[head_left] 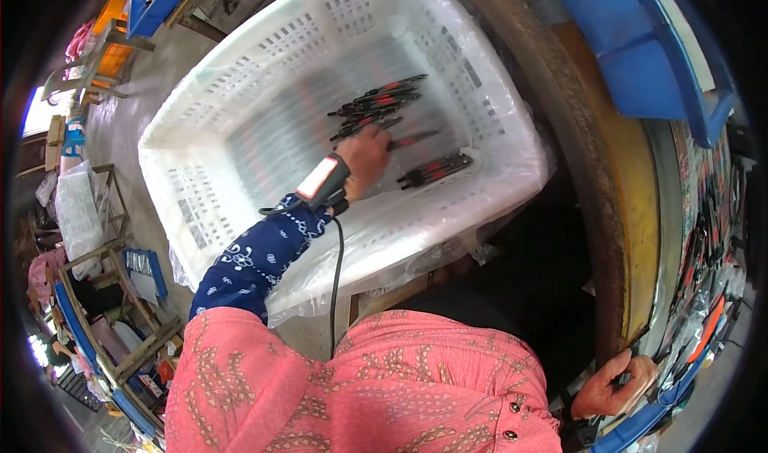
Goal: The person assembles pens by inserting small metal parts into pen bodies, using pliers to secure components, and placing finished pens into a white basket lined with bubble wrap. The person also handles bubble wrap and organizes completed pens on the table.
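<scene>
My left hand (366, 159) reaches down into a white plastic crate (192, 189) lined with clear film. Its fingers are closed on a slim, blurred black-and-red pen-like piece (414, 139) sticking out to the right. Just beyond the fingertips lies a loose row of black-and-red pen-like pieces (380, 101). A smaller bunch of the same pieces (436, 170) rests to the right, against the near side. At the lower right, my right hand (614, 385) is curled beside the bench edge; what its fingers hold, if anything, is hidden.
A wooden-edged bench (600, 213) curves along the right, with more black-and-red pieces (704, 237) heaped beyond it. A blue plastic bin (640, 61) stands at the upper right. From the device (320, 179) on my left wrist hangs a black cable (337, 285). Wooden frames (120, 325) stand left.
</scene>
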Demonstrator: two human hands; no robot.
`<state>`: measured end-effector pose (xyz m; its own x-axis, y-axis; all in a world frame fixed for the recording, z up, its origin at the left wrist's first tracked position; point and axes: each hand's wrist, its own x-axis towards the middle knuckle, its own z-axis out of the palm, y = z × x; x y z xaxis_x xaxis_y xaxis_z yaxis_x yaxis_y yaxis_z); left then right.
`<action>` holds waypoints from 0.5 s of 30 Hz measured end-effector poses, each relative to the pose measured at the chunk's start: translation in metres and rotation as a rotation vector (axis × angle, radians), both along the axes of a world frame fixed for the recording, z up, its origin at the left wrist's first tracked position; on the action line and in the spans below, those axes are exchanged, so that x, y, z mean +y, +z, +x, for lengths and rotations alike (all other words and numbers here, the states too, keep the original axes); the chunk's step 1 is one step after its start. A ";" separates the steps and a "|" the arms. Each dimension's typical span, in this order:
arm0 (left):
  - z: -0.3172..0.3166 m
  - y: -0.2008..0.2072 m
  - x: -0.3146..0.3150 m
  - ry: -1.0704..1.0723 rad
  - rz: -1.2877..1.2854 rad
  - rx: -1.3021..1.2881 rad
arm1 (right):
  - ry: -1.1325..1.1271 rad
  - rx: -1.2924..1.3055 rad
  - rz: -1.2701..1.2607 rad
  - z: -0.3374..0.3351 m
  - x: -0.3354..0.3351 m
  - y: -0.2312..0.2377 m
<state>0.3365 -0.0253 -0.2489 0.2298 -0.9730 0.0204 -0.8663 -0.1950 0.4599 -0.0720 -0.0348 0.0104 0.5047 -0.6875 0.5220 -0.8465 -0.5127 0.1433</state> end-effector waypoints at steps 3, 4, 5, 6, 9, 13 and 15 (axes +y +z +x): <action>-0.018 -0.001 -0.003 -0.062 0.031 0.093 | -0.009 0.005 0.020 0.000 0.001 0.002; -0.022 -0.002 -0.005 -0.078 0.035 0.110 | -0.012 0.010 0.021 0.000 0.002 0.002; -0.023 -0.003 -0.006 -0.099 0.033 0.123 | -0.014 0.013 0.022 -0.001 0.002 0.001; -0.026 -0.004 -0.007 -0.103 0.026 0.133 | -0.012 0.007 0.016 -0.001 0.002 0.001; -0.032 -0.010 -0.006 -0.092 0.012 0.140 | -0.009 0.001 0.009 -0.002 0.002 0.000; -0.035 -0.018 -0.001 -0.098 -0.057 0.143 | -0.008 0.012 0.016 -0.003 0.001 0.000; -0.036 -0.021 0.003 -0.108 -0.077 0.146 | -0.005 0.012 0.013 -0.003 0.001 0.000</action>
